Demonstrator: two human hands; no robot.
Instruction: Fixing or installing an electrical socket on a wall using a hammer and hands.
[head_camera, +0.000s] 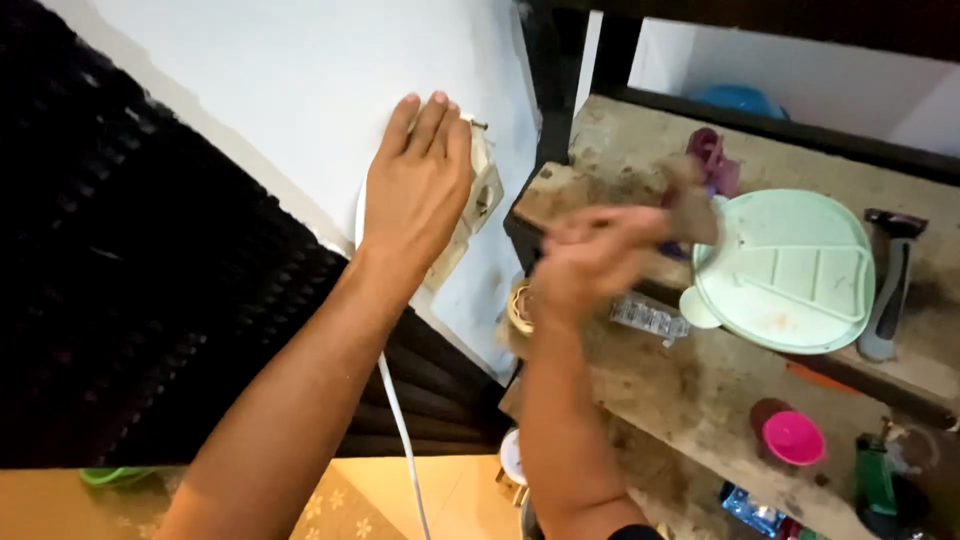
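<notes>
**A:** Where is your left hand (418, 180) just now?

**B:** Your left hand lies flat against the white wall (290, 90), fingers straight and close together. It presses on a cream-coloured socket box (478, 200) that sits tilted on the wall. A white cable (400, 430) runs down from under your wrist toward the floor.

**A:** And your right hand (590, 262)?

**B:** It is blurred. Your fingers look curled around a small brownish thing (692, 205), held up just in front of the wooden shelf (700, 390). What that thing is, you cannot tell from this view.

**A:** What packages lie near it?

**B:** Just beside your right wrist there is a clear blister strip (648, 318) lying on the shelf edge, and a roll of tape (520, 305) left of it, partly hidden by your hand. Further right stands a pale green lid with ribs, leaf-shaped (790, 270), and beyond it a grey-handled tool (888, 290). Lower on the shelf you have a round pink cap (794, 437), a green bottle-like thing (872, 470) and a blue shiny packet (750, 508) at the bottom edge; its label is too small to make out.

**A:** Anything higher up?

**B:** A purple thing (712, 160) behind your fingers, and a blue rounded object (738, 98) on the upper board.
</notes>
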